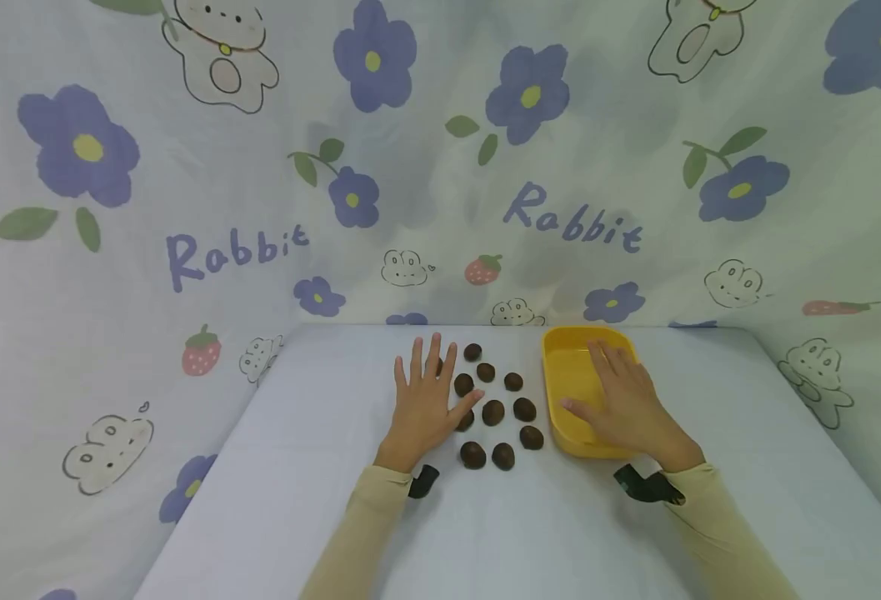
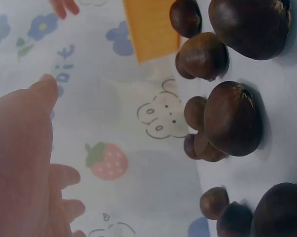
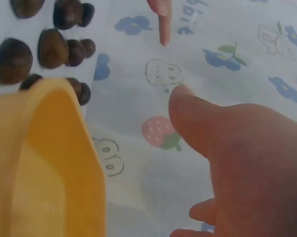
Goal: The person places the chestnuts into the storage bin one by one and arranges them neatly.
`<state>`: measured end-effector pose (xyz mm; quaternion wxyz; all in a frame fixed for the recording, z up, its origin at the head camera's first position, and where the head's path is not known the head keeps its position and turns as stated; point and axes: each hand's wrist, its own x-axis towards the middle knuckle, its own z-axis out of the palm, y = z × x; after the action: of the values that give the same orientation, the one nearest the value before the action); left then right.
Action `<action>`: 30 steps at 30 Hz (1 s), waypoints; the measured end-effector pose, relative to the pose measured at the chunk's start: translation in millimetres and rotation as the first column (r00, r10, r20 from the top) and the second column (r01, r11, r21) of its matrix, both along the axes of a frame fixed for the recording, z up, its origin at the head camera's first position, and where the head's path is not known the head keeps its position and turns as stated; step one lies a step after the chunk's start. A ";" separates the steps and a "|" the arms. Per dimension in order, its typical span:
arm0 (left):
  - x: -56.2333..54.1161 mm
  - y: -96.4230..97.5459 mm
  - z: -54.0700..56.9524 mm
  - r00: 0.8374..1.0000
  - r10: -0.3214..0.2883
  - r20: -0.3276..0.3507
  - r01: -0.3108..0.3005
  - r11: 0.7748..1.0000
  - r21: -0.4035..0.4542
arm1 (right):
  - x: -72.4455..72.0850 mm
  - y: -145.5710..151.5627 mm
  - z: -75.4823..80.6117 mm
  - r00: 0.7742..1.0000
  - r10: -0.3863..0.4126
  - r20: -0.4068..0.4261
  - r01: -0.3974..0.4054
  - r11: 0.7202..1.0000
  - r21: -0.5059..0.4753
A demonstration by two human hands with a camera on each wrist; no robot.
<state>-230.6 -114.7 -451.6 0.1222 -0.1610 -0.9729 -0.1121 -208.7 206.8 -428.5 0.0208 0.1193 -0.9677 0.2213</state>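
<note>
Several dark brown chestnuts (image 1: 493,412) lie loose on the white tabletop, left of a yellow plastic basin (image 1: 551,392). My left hand (image 1: 425,408) hovers with spread fingers over the left edge of the group, hiding part of some chestnuts; it holds nothing. In the left wrist view the chestnuts (image 2: 232,118) show glossy shells, apart from that hand's thumb. Above the basin my right hand (image 1: 628,404) is held with fingers extended and nothing in them. The right wrist view shows the basin's rim (image 3: 54,84) apart from the right hand (image 3: 257,158).
A white cloth backdrop (image 1: 425,208) printed with purple flowers, rabbits and strawberries hangs behind and beside the white table (image 1: 297,467). A dark wrist camera mount (image 1: 648,485) sits at the right cuff, and another mount (image 1: 423,482) at the left one.
</note>
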 end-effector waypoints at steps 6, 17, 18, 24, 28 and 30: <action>-1.1 -3.4 0.8 1.000 -0.001 0.013 0.001 1.000 0.019 | 4.4 28.3 2.5 0.999 -0.030 0.042 0.034 0.995 -0.089; -2.0 -7.6 -1.3 1.000 -0.002 0.017 0.001 0.998 0.067 | 12.8 70.1 -17.5 0.987 -0.047 0.157 0.064 0.992 -0.111; -2.1 -8.2 -1.8 1.000 0.000 0.027 -0.002 0.997 0.071 | 13.0 72.6 -20.3 0.984 -0.041 0.174 0.063 0.991 -0.120; -1.9 -10.5 -3.1 0.997 -0.008 0.074 0.000 0.994 0.111 | 13.5 83.9 -36.0 0.964 -0.004 0.266 0.050 0.985 -0.167; -3.9 -13.3 0.6 0.996 -0.016 0.083 0.002 0.985 0.171 | 13.3 85.6 -39.9 0.959 0.047 0.280 0.005 0.984 -0.181; -5.1 -16.7 3.1 0.997 -0.017 0.074 0.001 0.977 0.215 | 12.2 84.3 -40.5 0.958 0.083 0.274 -0.027 0.979 -0.201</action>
<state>-235.7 -131.5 -448.5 0.1015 -0.1470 -0.9583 -0.2231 -196.5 291.1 -469.0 -0.1114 0.1109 -0.9307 0.3303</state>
